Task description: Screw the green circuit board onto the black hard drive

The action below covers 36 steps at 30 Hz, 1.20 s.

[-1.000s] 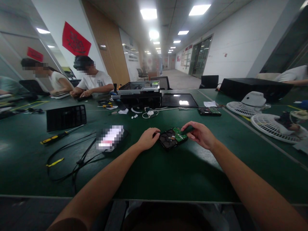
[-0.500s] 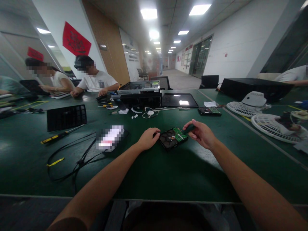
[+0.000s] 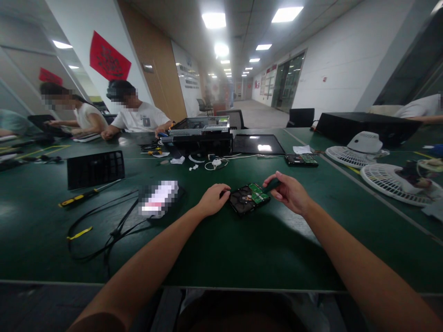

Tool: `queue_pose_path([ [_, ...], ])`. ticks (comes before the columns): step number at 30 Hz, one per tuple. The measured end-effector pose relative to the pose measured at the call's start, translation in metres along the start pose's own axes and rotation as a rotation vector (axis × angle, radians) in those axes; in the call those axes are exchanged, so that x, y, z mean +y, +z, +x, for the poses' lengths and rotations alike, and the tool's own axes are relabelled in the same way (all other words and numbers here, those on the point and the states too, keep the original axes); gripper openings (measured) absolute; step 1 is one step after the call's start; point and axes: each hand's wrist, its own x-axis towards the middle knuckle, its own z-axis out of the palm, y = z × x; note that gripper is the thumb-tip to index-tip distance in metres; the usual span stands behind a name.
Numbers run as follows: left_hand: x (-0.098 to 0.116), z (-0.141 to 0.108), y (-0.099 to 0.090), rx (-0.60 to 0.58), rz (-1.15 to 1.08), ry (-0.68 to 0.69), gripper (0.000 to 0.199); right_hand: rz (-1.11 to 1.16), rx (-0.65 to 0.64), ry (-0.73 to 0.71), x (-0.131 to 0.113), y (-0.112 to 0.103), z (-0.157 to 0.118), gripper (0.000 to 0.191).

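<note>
Hard drive (image 3: 246, 200): probably dense, stiff, board (image 3: 260, 195) fragile; I'd take it edge-on at nine o'clock. Right grip (image 3: 290, 192) clamped on dark tool (image 3: 272, 185); left grip (image 3: 212, 201): can't tell.

The left hand (image 3: 213, 199) and right hand (image 3: 290, 192) are bare; behind each, a bare, smooth forearm (image 3: 166, 242) widens toward the elbow. Farther behind the hands — low, between both arms — shows dark clothing (image 3: 242, 316), its details blurred.
</note>
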Motion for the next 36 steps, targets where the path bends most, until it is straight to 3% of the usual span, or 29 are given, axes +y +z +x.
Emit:
queue_pose_path([
  [12, -0.004, 0.001, 0.003, 0.046, 0.01, 0.032, 0.025, 0.096, -0.04, 0.023, -0.004, 0.005, -0.001, 0.035],
  [18, -0.005, 0.004, 0.0, 0.227, -0.074, 0.0, 0.021, 0.073, -0.027, 0.026, -0.006, 0.007, -0.002, 0.033],
  [21, -0.004, 0.004, -0.001, 0.237, -0.101, -0.022, 0.021, 0.046, -0.04, 0.03, -0.006, 0.006, -0.002, 0.036],
  [30, 0.001, 0.001, -0.003, 0.223, -0.062, -0.116, 0.044, 0.043, 0.003, 0.047, -0.007, 0.008, -0.004, 0.034],
  [33, 0.006, 0.0, -0.004, 0.232, 0.018, -0.086, 0.055, 0.044, 0.002, 0.059, -0.006, 0.007, -0.004, 0.036],
  [36, 0.015, -0.002, -0.005, 0.229, 0.084, -0.009, 0.052, 0.051, 0.002, 0.064, -0.005, 0.006, -0.004, 0.036],
])
